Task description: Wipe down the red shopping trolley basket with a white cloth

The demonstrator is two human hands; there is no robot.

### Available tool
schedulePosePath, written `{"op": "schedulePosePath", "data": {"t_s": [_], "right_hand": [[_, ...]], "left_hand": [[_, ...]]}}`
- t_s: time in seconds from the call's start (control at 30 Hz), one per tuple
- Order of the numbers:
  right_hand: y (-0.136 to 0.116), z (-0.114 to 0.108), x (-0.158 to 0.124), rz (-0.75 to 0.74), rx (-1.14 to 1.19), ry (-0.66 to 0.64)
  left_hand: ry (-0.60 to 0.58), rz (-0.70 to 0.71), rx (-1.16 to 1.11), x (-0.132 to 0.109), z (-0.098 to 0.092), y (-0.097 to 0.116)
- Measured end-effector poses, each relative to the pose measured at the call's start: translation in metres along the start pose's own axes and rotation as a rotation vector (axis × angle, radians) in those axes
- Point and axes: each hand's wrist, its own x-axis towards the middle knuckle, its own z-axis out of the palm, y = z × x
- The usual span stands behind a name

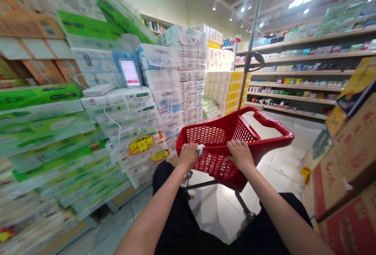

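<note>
A red plastic shopping cart [235, 137] stands in a supermarket aisle, tilted in the frame, and as far as its mesh walls show, its basket holds nothing. Two hands grip its near rim: the left hand [188, 155] is curled over the left corner with a small white object [200, 150] pinched against the rim, too small to identify; the right hand [240, 154] lies over the rim with fingers folded down onto the mesh. The one cart sits on the pale tiled floor [282, 161], just ahead of the person's dark trousers [176, 216]. A grey pole [253, 35] rises from the cart's far side towards the ceiling. To the left, very close to the cart, tall stacks of tissue packs [123, 110] in white and green wrapping crowd the aisle, two yellow price tags [142, 144] stuck on them, with white cords hanging over the front. To the right, brown cardboard boxes [352, 161] with red print hem in the passage. Further stacks of paper goods [223, 90] stand behind the cart, and long shelves [296, 86] of small goods line the far wall.
</note>
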Motion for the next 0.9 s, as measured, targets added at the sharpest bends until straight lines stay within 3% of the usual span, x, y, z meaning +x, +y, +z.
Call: {"op": "schedulePosePath", "data": {"t_s": [0.13,0.37,0.47,0.6,0.9], "right_hand": [[0.004,0.0,-0.002,0.005,-0.017,-0.001],[0.005,-0.003,-0.003,0.02,-0.036,0.005],[0.005,-0.004,-0.004,0.018,-0.016,0.013],[0.008,-0.003,-0.005,-0.014,0.025,0.018],[0.006,0.005,-0.002,-0.044,0.061,0.02]], "left_hand": [[0.033,-0.054,0.042,0.005,0.002,0.029],[0.044,0.035,-0.013,0.034,0.013,0.102],[0.053,0.057,-0.031,0.042,0.016,0.12],[0.002,0.143,-0.092,0.04,0.01,0.107],[-0.074,0.128,-0.099,0.01,-0.005,0.019]]}}
